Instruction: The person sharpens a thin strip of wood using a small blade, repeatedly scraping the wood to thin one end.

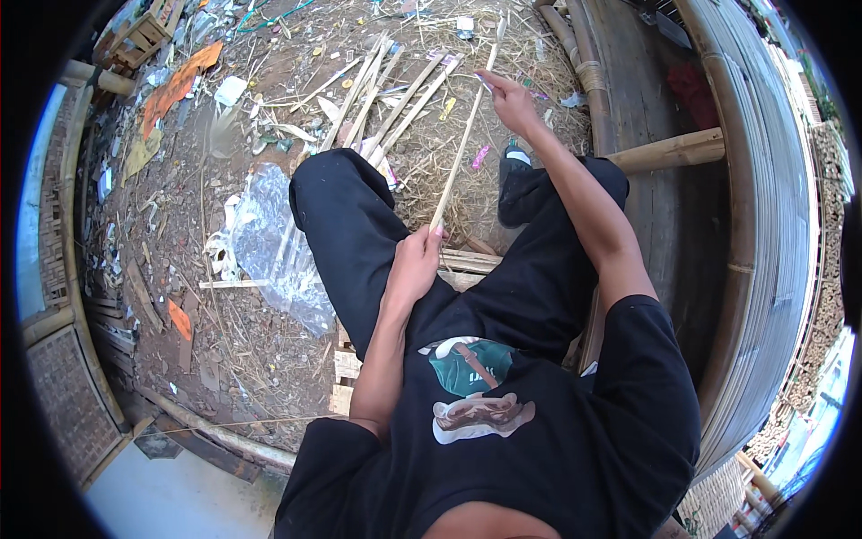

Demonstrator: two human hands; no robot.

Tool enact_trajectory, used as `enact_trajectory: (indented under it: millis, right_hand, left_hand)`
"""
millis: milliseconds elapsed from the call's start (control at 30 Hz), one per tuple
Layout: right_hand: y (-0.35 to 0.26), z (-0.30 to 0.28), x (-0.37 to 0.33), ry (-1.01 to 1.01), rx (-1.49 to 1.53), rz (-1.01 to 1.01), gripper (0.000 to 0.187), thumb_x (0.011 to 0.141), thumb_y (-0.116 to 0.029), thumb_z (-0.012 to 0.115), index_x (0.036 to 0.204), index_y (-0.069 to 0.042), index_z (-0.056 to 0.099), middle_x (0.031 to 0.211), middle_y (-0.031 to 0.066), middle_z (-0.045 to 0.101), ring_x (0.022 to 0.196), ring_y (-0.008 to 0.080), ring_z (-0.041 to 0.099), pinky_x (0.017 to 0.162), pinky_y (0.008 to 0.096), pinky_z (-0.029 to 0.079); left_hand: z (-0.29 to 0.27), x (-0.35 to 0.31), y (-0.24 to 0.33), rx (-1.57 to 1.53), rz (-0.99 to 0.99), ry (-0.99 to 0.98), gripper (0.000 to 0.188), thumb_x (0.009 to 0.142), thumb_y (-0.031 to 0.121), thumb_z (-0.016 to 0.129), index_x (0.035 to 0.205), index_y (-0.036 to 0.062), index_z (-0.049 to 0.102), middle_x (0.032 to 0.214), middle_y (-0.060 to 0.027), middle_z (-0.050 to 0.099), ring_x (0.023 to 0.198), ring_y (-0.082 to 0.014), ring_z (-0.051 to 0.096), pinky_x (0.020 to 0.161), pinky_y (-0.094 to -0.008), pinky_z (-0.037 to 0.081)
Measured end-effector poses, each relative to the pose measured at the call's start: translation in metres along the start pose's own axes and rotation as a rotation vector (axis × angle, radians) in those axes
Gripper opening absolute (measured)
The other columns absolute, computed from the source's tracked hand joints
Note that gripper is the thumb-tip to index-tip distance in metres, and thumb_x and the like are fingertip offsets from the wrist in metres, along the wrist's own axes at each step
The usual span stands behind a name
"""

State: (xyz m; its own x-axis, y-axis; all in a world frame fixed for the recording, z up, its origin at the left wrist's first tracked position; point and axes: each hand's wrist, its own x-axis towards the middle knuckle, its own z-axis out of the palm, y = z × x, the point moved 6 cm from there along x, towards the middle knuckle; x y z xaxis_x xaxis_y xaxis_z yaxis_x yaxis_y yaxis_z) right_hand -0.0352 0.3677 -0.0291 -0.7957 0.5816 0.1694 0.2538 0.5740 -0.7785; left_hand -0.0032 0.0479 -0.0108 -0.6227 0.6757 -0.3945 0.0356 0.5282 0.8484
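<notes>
A long, thin bamboo strip [462,148] slants up and away from my lap. My left hand [416,263] is closed around its near end, resting by my left thigh. Farther along, my right hand [514,105] reaches out with bent fingers; its fingertips meet the strip, seemingly in a pinch, though the palm side is hidden. Beyond my left knee, several split bamboo pieces [364,94] lie in a loose bundle on the ground.
Crumpled clear plastic sheeting [274,242] lies left of my leg. Litter and straw cover the dirt. An orange scrap [180,88] is far left, near a wooden crate [139,38]. A bamboo-framed platform [660,99] stands close on the right, with a pole [669,151] jutting toward my knee.
</notes>
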Motion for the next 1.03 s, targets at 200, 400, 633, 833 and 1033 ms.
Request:
enact_trajectory:
  millis: [200,400,633,833,1033]
  right_hand:
    - [-0.010,-0.009,-0.011,-0.081,0.009,0.113,0.038,0.093,-0.004,0.046,0.124,-0.019,0.062,0.109,0.0108,0.068,0.087,0.0122,0.062,0.078,0.0278,0.047]
    - [-0.044,0.040,-0.049,-0.175,0.162,-0.082,0.034,0.091,-0.005,0.050,0.119,-0.018,0.065,0.098,0.0087,0.071,0.068,0.0142,0.057,0.068,0.0282,0.047]
    - [-0.028,0.004,-0.026,0.040,0.339,0.018,0.032,0.092,-0.008,0.053,0.121,-0.018,0.064,0.070,0.0047,0.059,0.063,0.0071,0.047,0.060,0.0242,0.040]
    - [-0.007,-0.024,-0.010,0.163,0.068,0.144,0.042,0.092,-0.017,0.054,0.134,-0.016,0.048,0.069,0.0096,0.060,0.063,0.0206,0.058,0.065,0.0361,0.046]
    - [-0.009,-0.024,-0.003,0.259,0.018,0.129,0.023,0.093,-0.019,0.053,0.111,-0.005,0.053,0.081,0.0185,0.067,0.077,0.0349,0.066,0.070,0.0445,0.047]
  left_hand:
    - [0.002,0.003,-0.001,0.012,0.007,-0.013,0.036,0.100,0.029,0.044,0.097,-0.0010,0.064,0.058,-0.0074,0.048,0.057,-0.0136,0.047,0.056,-0.0327,0.040]
    - [-0.008,0.011,-0.002,0.036,-0.004,0.050,0.038,0.101,0.030,0.043,0.097,-0.0006,0.065,0.053,-0.0015,0.042,0.051,-0.0101,0.042,0.051,-0.0312,0.036]
    - [0.004,0.006,-0.013,-0.318,-0.056,-0.117,0.036,0.102,0.034,0.041,0.096,0.0042,0.060,0.053,0.0091,0.030,0.040,-0.0024,0.025,0.036,-0.0213,0.021]
    - [0.006,0.000,-0.006,-0.399,-0.179,-0.207,0.035,0.102,0.034,0.039,0.097,0.0066,0.059,0.053,0.0085,0.030,0.038,-0.0023,0.023,0.034,-0.0209,0.019]
    - [0.005,-0.003,-0.001,-0.443,-0.200,-0.254,0.035,0.102,0.035,0.040,0.094,0.0064,0.057,0.053,0.0061,0.033,0.037,-0.0031,0.027,0.032,-0.0225,0.023]
